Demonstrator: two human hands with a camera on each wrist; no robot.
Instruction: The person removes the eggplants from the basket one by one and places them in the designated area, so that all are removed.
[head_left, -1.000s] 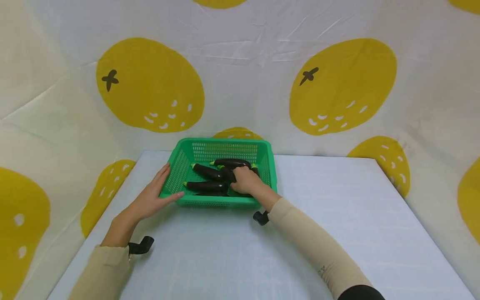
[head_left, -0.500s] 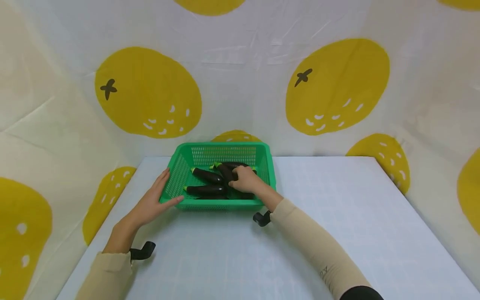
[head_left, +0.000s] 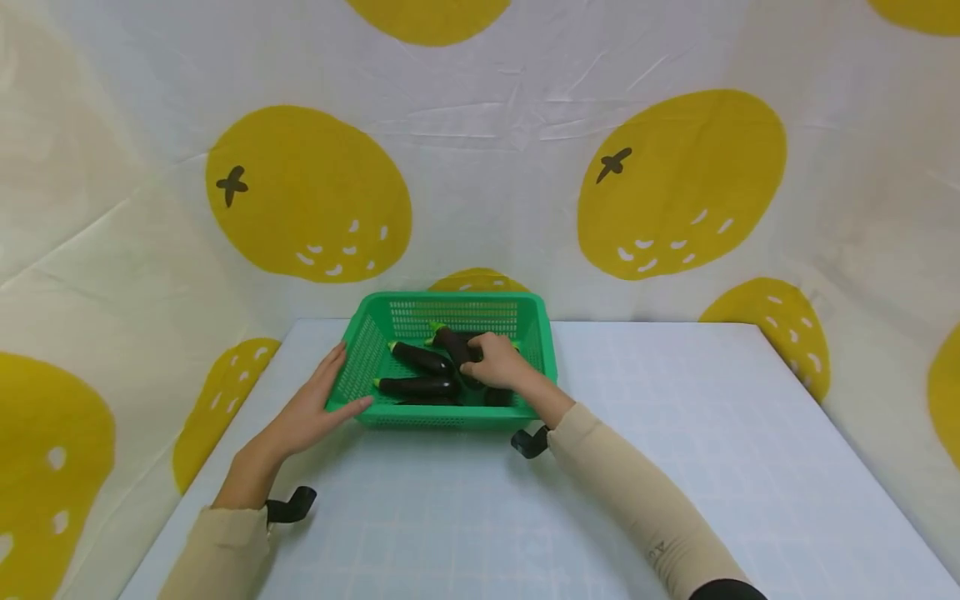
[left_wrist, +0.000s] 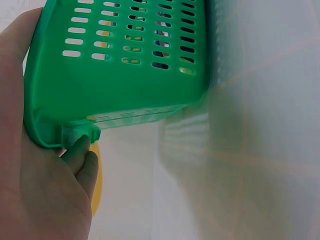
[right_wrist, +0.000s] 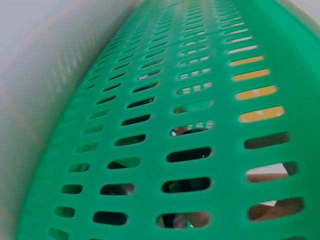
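A green perforated plastic basket point(head_left: 352, 358) stands toward the back of the table, with several dark eggplants inside. My left hand point(head_left: 311, 412) holds its front left corner, the thumb over the front rim and the fingers along the left side. In the left wrist view, fingertips point(left_wrist: 82, 155) bend against the handle tab below the rim. Reaching over the front wall, my right hand point(head_left: 495, 362) grips an eggplant point(head_left: 452, 343), its green stem pointing to the back wall. Two more eggplants, a rear one point(head_left: 422, 359) and a front one point(head_left: 417, 387), lie left of it. The right wrist view shows mostly basket wall point(right_wrist: 150, 110), hiding that hand.
The basket stands on a pale checked tablecloth point(head_left: 450, 517). Behind the table hangs a white sheet point(head_left: 487, 200) printed with large yellow fruit. Black wrist mounts, one on the left point(head_left: 292, 506) and one on the right point(head_left: 530, 442), jut out below the hands.
The eggplant in my right hand has lifted and its stem end has shifted toward the basket's back wall. My left hand keeps its place on the basket. The head view has tilted slightly.
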